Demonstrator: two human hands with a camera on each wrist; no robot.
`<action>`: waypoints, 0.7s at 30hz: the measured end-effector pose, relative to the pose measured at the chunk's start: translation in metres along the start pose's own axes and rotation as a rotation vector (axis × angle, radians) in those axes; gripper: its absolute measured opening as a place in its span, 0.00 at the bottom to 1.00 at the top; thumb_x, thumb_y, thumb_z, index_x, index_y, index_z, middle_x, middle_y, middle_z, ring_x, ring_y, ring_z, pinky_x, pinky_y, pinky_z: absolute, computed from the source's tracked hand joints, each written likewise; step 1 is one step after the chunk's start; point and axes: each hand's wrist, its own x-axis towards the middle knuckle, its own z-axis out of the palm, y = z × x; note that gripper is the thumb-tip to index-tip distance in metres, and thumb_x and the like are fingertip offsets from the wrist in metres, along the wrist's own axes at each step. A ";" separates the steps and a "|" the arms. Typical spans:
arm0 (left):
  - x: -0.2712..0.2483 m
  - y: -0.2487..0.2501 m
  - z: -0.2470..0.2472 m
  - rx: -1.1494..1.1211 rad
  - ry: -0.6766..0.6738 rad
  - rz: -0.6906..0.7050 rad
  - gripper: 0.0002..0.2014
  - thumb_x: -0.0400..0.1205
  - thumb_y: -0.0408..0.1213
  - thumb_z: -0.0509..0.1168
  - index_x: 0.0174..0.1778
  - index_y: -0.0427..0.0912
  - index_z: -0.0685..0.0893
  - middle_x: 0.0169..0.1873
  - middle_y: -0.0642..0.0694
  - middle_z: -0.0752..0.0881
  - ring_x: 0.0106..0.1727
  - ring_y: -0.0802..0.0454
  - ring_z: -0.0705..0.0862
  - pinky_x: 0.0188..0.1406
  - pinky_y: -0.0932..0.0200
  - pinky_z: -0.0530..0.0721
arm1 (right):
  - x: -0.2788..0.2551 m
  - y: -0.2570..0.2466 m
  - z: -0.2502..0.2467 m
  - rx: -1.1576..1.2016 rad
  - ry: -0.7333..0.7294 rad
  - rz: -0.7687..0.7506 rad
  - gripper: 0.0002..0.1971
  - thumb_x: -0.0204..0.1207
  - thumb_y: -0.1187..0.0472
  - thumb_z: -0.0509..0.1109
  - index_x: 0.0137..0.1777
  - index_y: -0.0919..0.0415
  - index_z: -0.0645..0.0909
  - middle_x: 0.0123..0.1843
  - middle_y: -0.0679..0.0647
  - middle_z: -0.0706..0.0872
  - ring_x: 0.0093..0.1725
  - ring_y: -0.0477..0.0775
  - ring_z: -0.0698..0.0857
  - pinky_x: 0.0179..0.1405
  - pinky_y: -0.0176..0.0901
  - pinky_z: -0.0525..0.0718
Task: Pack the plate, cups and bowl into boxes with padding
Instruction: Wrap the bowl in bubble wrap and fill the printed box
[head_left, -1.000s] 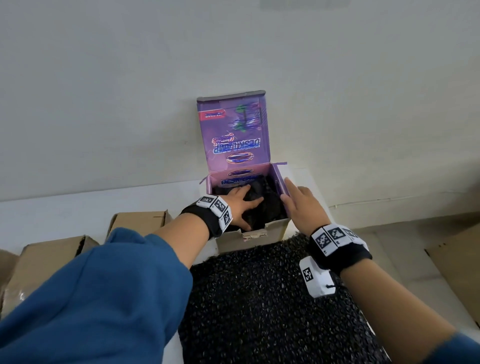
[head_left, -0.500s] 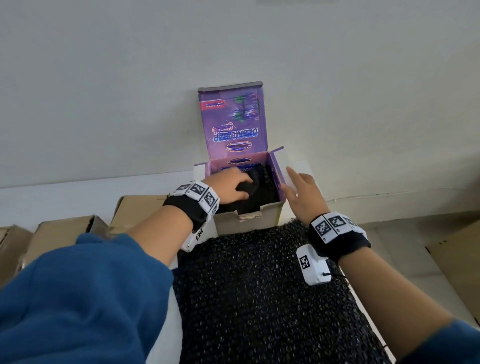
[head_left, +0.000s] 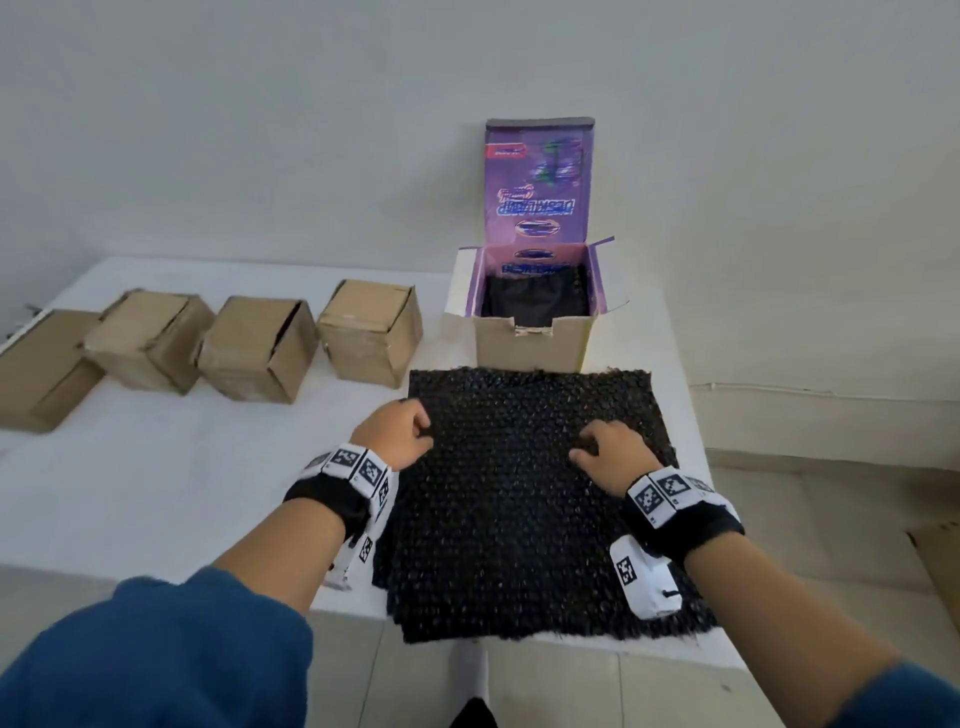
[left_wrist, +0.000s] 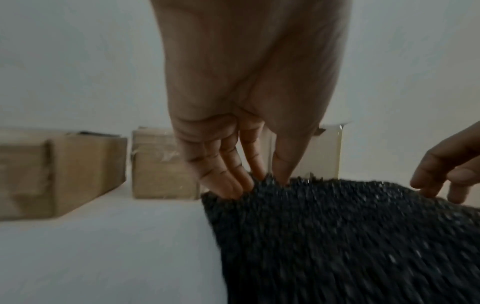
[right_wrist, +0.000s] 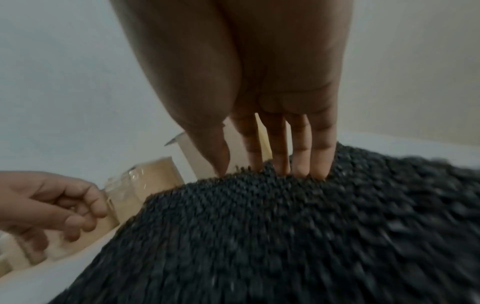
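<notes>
A stack of black bubble-wrap padding sheets (head_left: 524, 509) lies on the white table (head_left: 156, 493) in front of me. My left hand (head_left: 410, 431) pinches the top sheet (left_wrist: 337, 236) at its far left edge, thumb on top and fingers (left_wrist: 228, 181) behind the edge. My right hand (head_left: 592, 449) digs its thumb and fingertips (right_wrist: 301, 168) into the same sheet (right_wrist: 285, 226) near its far right, where it bulges up. Beyond the stack stands the open purple box (head_left: 535, 332), lid up, with black padding (head_left: 535, 299) inside. No plate, cup or bowl shows.
Several brown cardboard boxes (head_left: 370, 332) stand in a row on the table's left half, flaps down. The padding stack overhangs the table's near edge, with floor below. The wall runs close behind the purple box. A flat piece of cardboard (head_left: 935, 561) lies on the floor, right.
Both hands have left the purple box and come back onto the padding stack, where they take hold of the top sheet. The head view has pulled back and shows the brown boxes.
</notes>
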 end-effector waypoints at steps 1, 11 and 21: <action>-0.007 -0.006 0.010 0.013 -0.032 -0.052 0.14 0.79 0.42 0.69 0.57 0.42 0.80 0.51 0.44 0.84 0.53 0.46 0.83 0.55 0.52 0.81 | -0.004 0.001 0.009 -0.028 -0.047 0.018 0.25 0.80 0.47 0.64 0.73 0.58 0.71 0.72 0.61 0.72 0.71 0.64 0.72 0.70 0.53 0.74; -0.033 -0.019 0.053 -0.214 0.051 -0.330 0.23 0.74 0.47 0.74 0.59 0.38 0.80 0.58 0.42 0.84 0.61 0.43 0.81 0.60 0.56 0.76 | -0.023 0.008 0.048 -0.126 0.050 -0.037 0.27 0.79 0.47 0.65 0.74 0.61 0.70 0.70 0.62 0.63 0.71 0.64 0.66 0.74 0.49 0.67; -0.039 0.035 0.017 -0.304 -0.029 -0.048 0.11 0.81 0.46 0.66 0.35 0.47 0.76 0.35 0.51 0.80 0.44 0.50 0.80 0.45 0.57 0.77 | -0.024 0.008 0.041 -0.057 -0.049 -0.022 0.31 0.82 0.40 0.53 0.75 0.63 0.68 0.72 0.66 0.69 0.73 0.68 0.67 0.75 0.53 0.64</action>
